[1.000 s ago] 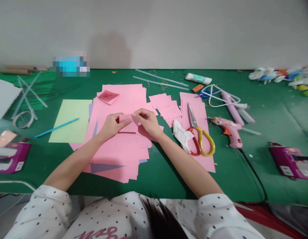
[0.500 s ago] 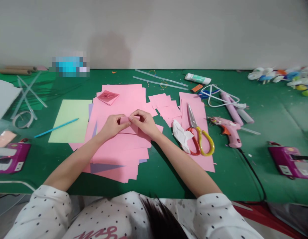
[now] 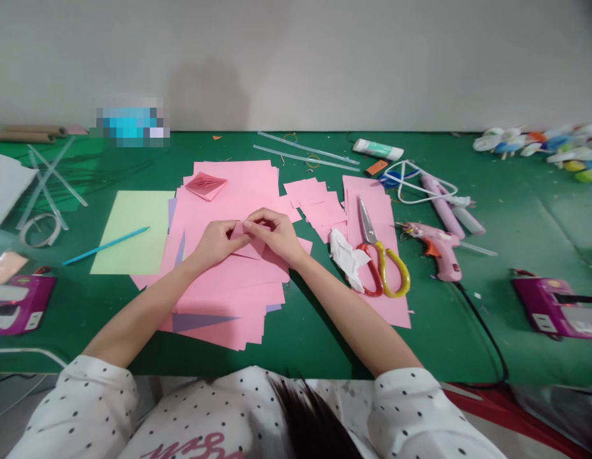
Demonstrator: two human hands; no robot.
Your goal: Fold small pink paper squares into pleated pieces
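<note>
Both hands meet over a pile of pink paper sheets (image 3: 229,299) and hold one small folded piece of pink paper (image 3: 249,247) between them. My left hand (image 3: 220,241) pinches its left side, thumb on top. With thumb and fingertips closed at the upper edge, my right hand (image 3: 275,233) grips the same piece. Some of the fingertips are hidden behind the paper. Beyond my left hand, a folded pink paper stack (image 3: 206,185) lies on the pile. Small pink paper squares (image 3: 319,204) are spread to the right of my right hand.
On the right lie scissors (image 3: 371,245) with red and yellow handles, crumpled white paper (image 3: 346,258) and a pink glue gun (image 3: 436,245) with a black cord. A blue pencil (image 3: 107,245) rests on pale green paper (image 3: 133,217) at left. Clear glue sticks (image 3: 305,158) lie behind.
The small pink paper has tilted in my fingers, and its lower edge now slants. Both hands stay almost in place. The whole view has shifted slightly.
</note>
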